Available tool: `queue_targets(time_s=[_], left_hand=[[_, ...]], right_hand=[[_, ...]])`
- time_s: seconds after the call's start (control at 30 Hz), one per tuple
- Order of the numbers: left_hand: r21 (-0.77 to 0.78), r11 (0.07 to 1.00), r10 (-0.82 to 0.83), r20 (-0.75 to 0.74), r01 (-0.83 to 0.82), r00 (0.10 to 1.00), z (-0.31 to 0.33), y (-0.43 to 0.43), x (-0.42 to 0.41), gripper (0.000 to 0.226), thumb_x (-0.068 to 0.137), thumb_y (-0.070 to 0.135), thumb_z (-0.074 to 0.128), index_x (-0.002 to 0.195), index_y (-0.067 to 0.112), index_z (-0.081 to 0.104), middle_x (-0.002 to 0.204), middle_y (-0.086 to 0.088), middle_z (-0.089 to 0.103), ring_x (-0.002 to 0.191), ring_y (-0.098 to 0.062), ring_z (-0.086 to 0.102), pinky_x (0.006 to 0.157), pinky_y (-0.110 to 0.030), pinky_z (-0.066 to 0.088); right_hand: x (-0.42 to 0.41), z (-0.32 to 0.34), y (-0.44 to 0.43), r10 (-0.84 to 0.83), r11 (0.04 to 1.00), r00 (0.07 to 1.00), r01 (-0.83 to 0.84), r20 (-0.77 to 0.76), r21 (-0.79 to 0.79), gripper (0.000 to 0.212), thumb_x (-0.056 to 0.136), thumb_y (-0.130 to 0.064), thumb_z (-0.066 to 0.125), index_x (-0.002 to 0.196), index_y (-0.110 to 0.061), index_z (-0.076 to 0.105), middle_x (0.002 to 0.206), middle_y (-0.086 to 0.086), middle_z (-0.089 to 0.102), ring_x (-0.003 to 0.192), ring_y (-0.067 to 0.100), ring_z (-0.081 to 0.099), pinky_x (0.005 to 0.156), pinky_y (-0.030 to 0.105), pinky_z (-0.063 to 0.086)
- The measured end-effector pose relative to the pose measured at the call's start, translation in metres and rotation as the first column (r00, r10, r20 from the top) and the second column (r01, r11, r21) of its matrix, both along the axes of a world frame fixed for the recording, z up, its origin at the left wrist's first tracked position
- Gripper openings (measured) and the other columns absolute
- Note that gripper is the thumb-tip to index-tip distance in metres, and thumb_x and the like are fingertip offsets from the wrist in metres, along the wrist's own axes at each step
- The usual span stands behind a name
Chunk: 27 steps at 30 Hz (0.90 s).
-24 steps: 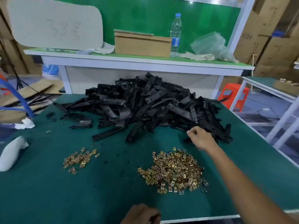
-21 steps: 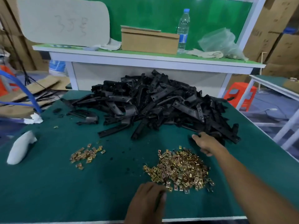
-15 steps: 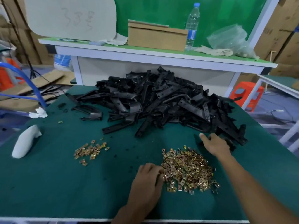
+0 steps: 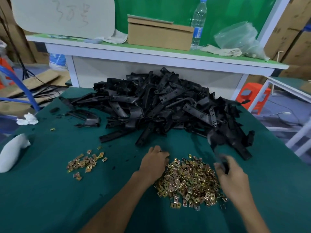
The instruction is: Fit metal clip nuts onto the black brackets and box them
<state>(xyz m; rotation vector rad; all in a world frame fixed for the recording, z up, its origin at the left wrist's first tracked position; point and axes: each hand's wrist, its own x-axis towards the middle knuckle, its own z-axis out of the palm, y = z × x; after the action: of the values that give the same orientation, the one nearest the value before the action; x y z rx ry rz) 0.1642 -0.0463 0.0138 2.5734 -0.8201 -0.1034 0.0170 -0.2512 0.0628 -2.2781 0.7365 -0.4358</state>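
A big heap of black brackets (image 4: 161, 105) fills the far half of the green table (image 4: 50, 190). In front of it lies a large pile of brass-coloured clip nuts (image 4: 190, 180), and a smaller scatter of clip nuts (image 4: 85, 163) lies to the left. My left hand (image 4: 154, 163) rests at the left top edge of the large pile, fingers curled down into the nuts; whether it pinches one is hidden. My right hand (image 4: 230, 172) grips one black bracket (image 4: 217, 145), blurred, lifted just off the heap's near right corner.
A white shelf behind the table carries a cardboard box (image 4: 159, 33), a water bottle (image 4: 198, 22), a plastic bag (image 4: 239, 37) and cloth. A white rag (image 4: 11, 152) and crumpled tissue (image 4: 27, 119) lie at the table's left edge. An orange stool (image 4: 252, 96) stands at the right.
My left hand came up from the near table edge to the nut pile. My right hand closed on a bracket at the heap's corner and drew it toward me.
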Motion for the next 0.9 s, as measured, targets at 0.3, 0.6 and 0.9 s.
queue_targets(time_s=[0.3,0.6,0.9], left_hand=[[-0.254,0.959,0.093,-0.141,-0.127,0.986,0.013,0.005,-0.003,0.006,0.103,0.021,0.05,0.1,0.02,0.056,0.092,0.004,0.065,0.083,-0.012,0.061,0.07,-0.025,0.046],[-0.559,0.732,0.119,-0.458,-0.39,0.881,0.024,0.04,-0.033,0.014,0.103,0.021,0.057,0.101,0.03,0.068,0.101,0.013,0.071,0.095,-0.007,0.065,0.079,-0.021,0.048],[-0.636,0.543,0.04,-0.633,-0.548,0.773,0.039,0.079,-0.055,0.02,0.099,0.01,0.059,0.096,0.022,0.075,0.081,-0.001,0.072,0.068,-0.009,0.065,0.069,-0.027,0.055]], right_hand=[[-0.03,-0.054,0.065,-0.07,0.987,0.997,0.063,-0.045,-0.148,0.036,0.087,-0.054,0.069,0.112,-0.031,0.059,0.093,-0.01,0.051,0.08,0.016,0.051,0.061,0.032,0.039],[0.009,-0.039,0.086,0.017,0.966,0.99,0.019,0.138,-0.258,0.056,0.08,-0.082,0.034,0.105,-0.036,0.052,0.089,-0.018,0.056,0.079,0.011,0.056,0.059,0.033,0.045],[0.016,-0.047,0.107,0.1,0.988,0.949,-0.059,0.299,-0.143,0.051,0.079,-0.072,0.055,0.107,-0.03,0.064,0.061,-0.015,0.063,0.053,0.009,0.065,0.052,0.03,0.053]])
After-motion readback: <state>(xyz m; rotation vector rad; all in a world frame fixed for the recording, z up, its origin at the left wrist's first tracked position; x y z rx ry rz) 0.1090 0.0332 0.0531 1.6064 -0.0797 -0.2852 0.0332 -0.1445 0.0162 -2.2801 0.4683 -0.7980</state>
